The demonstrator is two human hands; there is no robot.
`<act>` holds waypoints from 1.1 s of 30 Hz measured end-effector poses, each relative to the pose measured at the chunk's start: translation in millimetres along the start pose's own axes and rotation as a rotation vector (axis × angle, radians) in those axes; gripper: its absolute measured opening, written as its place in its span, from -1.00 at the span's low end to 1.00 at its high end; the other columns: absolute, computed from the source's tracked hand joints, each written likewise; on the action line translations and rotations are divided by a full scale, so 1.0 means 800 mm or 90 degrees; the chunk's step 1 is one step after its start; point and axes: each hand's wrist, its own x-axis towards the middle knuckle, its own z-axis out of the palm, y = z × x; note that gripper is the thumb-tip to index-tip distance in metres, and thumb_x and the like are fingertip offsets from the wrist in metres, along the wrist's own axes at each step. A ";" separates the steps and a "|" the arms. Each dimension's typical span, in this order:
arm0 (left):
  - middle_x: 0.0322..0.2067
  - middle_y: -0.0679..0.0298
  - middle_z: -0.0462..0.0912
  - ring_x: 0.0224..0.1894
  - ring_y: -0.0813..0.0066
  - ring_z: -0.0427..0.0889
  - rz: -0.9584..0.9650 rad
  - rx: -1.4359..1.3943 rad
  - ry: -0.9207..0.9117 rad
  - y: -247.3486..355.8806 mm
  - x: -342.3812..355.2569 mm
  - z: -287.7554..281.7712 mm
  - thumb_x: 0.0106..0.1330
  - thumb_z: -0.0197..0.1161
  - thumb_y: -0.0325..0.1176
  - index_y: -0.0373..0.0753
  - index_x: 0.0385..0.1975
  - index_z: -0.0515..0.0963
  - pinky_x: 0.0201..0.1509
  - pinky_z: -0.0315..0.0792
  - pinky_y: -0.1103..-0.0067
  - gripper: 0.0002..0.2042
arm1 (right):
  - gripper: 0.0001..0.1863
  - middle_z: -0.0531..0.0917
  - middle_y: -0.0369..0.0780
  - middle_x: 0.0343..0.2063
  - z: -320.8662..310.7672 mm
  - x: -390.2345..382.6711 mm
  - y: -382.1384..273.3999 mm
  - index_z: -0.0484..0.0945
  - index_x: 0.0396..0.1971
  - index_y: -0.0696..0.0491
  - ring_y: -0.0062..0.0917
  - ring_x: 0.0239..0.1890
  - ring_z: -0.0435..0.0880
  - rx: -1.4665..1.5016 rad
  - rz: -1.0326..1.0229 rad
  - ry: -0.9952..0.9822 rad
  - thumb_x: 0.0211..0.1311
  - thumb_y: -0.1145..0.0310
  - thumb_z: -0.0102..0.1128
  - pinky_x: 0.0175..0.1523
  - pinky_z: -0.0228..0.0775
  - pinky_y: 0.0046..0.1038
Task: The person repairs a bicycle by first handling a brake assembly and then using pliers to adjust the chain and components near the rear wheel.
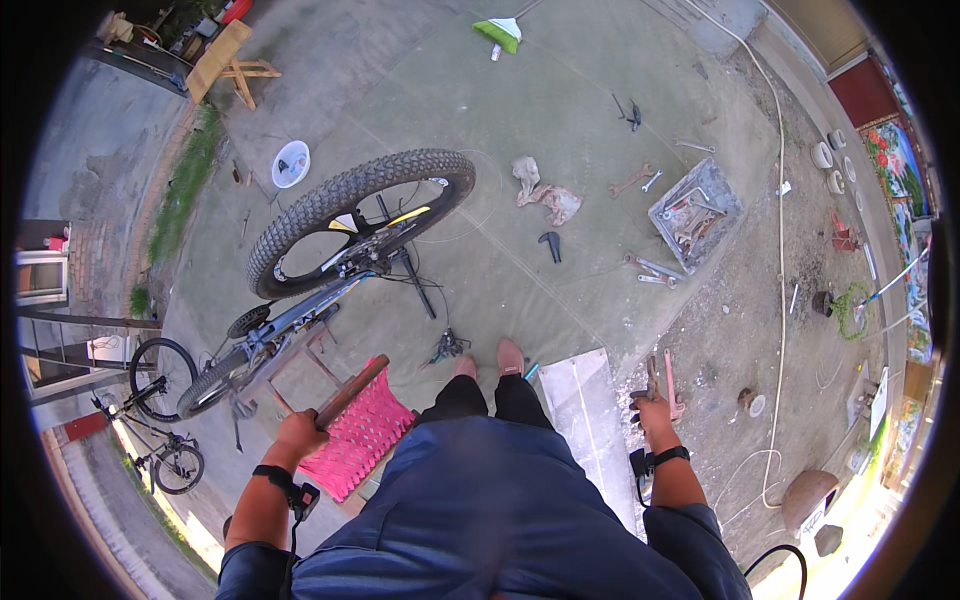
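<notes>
Clasps wooden rail [355,388] with left grip [301,433]; shows brown tool [653,376] lengthwise ahead of right grip [655,412], cannot tell if grasped.

two bare hands [298,436] [654,416], one pink woven stool [352,432], two bicycles [310,307] [152,386], one white basin [291,163]

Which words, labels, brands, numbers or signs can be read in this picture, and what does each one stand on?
No text is clear enough to quote.
Bicycle frame: light marks, too small to read.
Large wheel: yellow and white patches, no legible letters.
Brown rounded object, lower right: dark marks, too blurred to read.
Pink chair at the left hand: no lettering visible.
</notes>
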 end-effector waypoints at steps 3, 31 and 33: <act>-0.33 -0.01 0.67 -0.22 0.04 0.66 0.002 -0.033 -0.024 0.019 -0.006 -0.011 -0.01 0.24 -0.20 -0.24 -0.26 0.61 -0.08 0.52 0.29 -0.67 | -0.70 0.65 -0.19 -0.48 -0.016 0.022 -0.081 0.62 -0.19 0.13 -0.54 -0.69 0.52 -0.008 -0.055 -0.006 0.11 0.37 0.06 -0.64 0.24 -0.52; -0.34 0.03 0.68 -0.21 0.08 0.66 -0.017 -0.323 -0.316 0.400 0.059 -0.176 -0.06 0.30 -0.13 -0.20 -0.31 0.68 -0.13 0.51 0.32 -0.65 | -0.77 0.62 -0.24 -0.43 0.005 0.329 -0.790 0.56 -0.17 0.06 -0.58 -0.66 0.41 -0.321 -0.132 -0.233 0.18 0.37 0.09 -0.62 0.12 -0.54; -0.34 0.03 0.68 -0.21 0.07 0.66 -0.019 -0.348 -0.310 0.442 0.058 -0.200 -0.05 0.29 -0.14 -0.20 -0.30 0.68 -0.12 0.51 0.30 -0.65 | -0.76 0.59 -0.25 -0.47 -0.008 0.359 -0.852 0.54 -0.16 0.06 -0.59 -0.67 0.41 -0.355 -0.120 -0.241 0.17 0.38 0.05 -0.64 0.11 -0.55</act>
